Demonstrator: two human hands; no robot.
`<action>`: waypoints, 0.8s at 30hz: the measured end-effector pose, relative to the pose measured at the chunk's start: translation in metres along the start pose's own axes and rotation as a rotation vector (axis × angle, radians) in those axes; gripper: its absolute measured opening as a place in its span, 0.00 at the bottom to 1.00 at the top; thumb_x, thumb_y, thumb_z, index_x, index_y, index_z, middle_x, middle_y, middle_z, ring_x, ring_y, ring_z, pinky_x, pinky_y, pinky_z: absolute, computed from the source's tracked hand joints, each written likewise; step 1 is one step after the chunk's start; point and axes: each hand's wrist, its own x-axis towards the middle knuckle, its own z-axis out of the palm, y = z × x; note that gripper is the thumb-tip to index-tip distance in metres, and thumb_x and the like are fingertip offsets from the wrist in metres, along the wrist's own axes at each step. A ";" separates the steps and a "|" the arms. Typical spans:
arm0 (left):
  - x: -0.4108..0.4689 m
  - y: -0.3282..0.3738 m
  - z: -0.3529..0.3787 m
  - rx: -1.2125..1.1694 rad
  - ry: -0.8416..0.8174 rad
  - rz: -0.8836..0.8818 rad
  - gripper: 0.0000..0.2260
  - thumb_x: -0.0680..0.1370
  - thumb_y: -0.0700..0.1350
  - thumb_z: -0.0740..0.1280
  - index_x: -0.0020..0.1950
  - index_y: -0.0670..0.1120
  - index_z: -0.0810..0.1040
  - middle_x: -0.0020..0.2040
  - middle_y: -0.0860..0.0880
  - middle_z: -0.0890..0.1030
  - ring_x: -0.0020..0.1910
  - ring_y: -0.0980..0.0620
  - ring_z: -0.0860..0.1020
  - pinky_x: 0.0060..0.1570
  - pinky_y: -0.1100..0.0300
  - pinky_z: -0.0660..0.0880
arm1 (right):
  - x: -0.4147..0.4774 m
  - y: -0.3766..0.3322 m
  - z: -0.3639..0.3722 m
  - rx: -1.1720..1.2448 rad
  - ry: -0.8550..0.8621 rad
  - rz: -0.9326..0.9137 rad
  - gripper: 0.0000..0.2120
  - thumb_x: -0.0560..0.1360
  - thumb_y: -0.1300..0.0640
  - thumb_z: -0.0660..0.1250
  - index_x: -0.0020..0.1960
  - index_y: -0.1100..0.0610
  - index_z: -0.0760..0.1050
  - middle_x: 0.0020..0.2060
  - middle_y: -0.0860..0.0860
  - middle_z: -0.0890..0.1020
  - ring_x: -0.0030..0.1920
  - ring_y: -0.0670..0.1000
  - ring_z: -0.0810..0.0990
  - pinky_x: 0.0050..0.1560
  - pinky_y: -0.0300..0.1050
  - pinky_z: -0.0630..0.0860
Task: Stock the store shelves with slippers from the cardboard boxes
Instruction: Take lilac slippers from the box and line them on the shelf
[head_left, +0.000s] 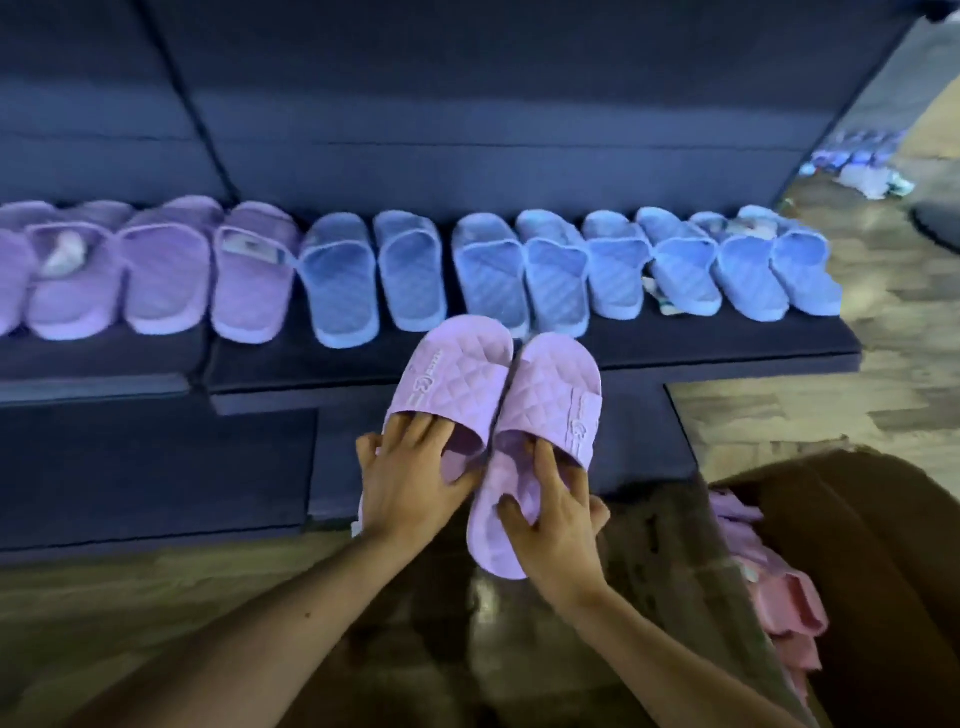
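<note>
— At the fingers (415, 434), what's held?
— Left hand (410, 483) grips the left lilac slipper (457, 374), fingers tucked under its strap; right hand (556, 530) grips the right lilac slipper (550, 389) round its sole.
— Beyond the fingertips?
— Shelf (675, 348), purple slippers (166, 280) and blue slippers (343, 291) in a row. Cardboard box (857, 519) right of the fingers.

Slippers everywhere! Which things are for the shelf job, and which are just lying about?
For the job: lilac pair in the left hand and right hand; shelf; purple slippers and blue slippers already lined up; cardboard box with pink slippers.
Just lying about: blurry pile on the far floor.
</note>
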 end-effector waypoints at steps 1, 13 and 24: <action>-0.003 -0.022 -0.015 0.026 0.022 -0.027 0.23 0.68 0.61 0.60 0.58 0.52 0.75 0.56 0.51 0.81 0.52 0.44 0.78 0.43 0.54 0.65 | 0.003 -0.022 0.010 -0.005 -0.027 -0.038 0.33 0.70 0.44 0.53 0.74 0.44 0.50 0.70 0.44 0.64 0.71 0.46 0.55 0.54 0.37 0.48; -0.034 -0.253 -0.175 0.070 0.355 -0.362 0.20 0.68 0.60 0.61 0.54 0.51 0.77 0.52 0.52 0.80 0.52 0.42 0.77 0.42 0.57 0.62 | 0.041 -0.265 0.146 -0.036 -0.199 -0.458 0.36 0.64 0.43 0.51 0.72 0.50 0.58 0.66 0.47 0.69 0.66 0.51 0.65 0.53 0.42 0.54; -0.013 -0.417 -0.247 0.265 0.380 -0.474 0.22 0.69 0.60 0.55 0.54 0.49 0.76 0.54 0.52 0.80 0.55 0.44 0.76 0.48 0.53 0.66 | 0.102 -0.406 0.258 -0.074 -0.242 -0.592 0.38 0.65 0.45 0.55 0.74 0.53 0.56 0.69 0.52 0.68 0.68 0.56 0.66 0.63 0.53 0.62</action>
